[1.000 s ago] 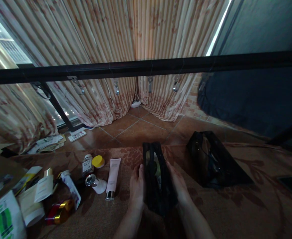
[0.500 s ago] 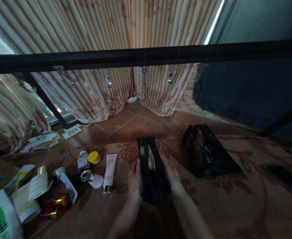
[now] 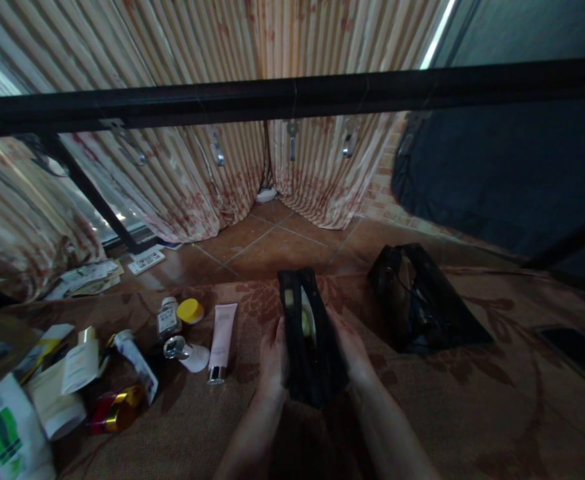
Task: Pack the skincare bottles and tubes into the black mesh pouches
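Between my two hands is a black pouch (image 3: 328,373), its mouth open at the top. Some pale and yellowish items show inside it, too dim to name. My left hand (image 3: 274,357) is pressed along the pouch's left side, and my right hand (image 3: 350,347) along its right side; the fingers are partly hidden behind it. Left of the pouch lies a pink tube (image 3: 222,340) with a silver cap. Beside that are a white bottle with a silver top (image 3: 192,355), a small labelled jar (image 3: 168,319) and a yellow-lidded pot (image 3: 190,311).
Several tubes and bottles crowd the left, among them a green and white pack (image 3: 10,427) and a red and gold jar (image 3: 117,410). On the right lie a larger black bag (image 3: 422,307) and a dark phone (image 3: 575,350). A dark bar with hooks (image 3: 272,99) crosses ahead.
The pouch stays held between both hands, nearly unmoved. The whole view has shifted slightly, with the bar sitting higher in the picture.
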Demonstrator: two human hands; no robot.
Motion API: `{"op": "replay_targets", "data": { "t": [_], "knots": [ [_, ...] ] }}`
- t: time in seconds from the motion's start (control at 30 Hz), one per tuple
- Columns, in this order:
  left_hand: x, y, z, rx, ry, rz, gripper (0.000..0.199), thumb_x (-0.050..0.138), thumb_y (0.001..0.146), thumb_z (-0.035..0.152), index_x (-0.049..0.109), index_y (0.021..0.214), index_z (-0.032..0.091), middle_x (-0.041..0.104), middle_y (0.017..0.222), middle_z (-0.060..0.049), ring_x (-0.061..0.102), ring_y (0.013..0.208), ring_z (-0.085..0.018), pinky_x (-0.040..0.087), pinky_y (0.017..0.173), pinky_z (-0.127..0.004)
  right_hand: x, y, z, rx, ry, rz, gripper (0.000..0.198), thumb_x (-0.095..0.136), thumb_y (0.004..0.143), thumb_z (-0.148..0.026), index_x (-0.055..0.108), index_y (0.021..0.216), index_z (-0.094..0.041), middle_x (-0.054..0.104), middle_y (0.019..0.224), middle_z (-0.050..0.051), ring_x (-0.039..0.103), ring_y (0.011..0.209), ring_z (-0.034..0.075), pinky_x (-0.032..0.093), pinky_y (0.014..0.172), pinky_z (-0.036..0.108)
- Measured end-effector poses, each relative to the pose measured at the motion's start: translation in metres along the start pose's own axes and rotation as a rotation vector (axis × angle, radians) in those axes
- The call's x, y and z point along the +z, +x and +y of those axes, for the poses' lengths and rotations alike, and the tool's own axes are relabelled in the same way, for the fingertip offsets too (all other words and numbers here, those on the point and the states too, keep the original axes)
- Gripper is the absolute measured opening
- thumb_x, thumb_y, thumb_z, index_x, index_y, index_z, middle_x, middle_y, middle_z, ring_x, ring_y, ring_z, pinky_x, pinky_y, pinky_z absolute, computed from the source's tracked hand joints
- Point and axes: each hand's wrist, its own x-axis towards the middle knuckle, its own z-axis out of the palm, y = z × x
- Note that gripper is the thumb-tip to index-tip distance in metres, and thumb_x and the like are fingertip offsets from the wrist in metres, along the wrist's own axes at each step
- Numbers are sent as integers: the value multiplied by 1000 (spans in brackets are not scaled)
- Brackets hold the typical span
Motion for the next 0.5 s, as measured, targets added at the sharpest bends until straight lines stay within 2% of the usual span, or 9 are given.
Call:
{"op": "replay_targets", "data": {
  "t": [0.17,0.37,0.5],
  "knots": [
    [1,-1,3,-19,-16,18,34,51,86,39,69,98,13,74,100,-12,68,95,-27,50,87,-37,1,2,2,35,48,10,33,68,66,-39,74,93,-21,77,90,4,69,98,23,53,87,32],
    [1,-3,11,-89,-23,38,32,53,85,33,69,103,12,73,104,-13,67,101,-28,48,91,-38,3,-3,-6,66,57,2,36,72,63,-39,75,94,-21,77,83,3,71,87,23,54,82,32],
    [1,0,5,-31,12,20,32,49,87,34,69,100,14,73,103,-12,67,100,-27,49,90,-37,4,-5,-9,81,92,-41,39,73,62,-39,75,96,-20,77,83,3,72,83,23,55,79,33]
  ]
}}
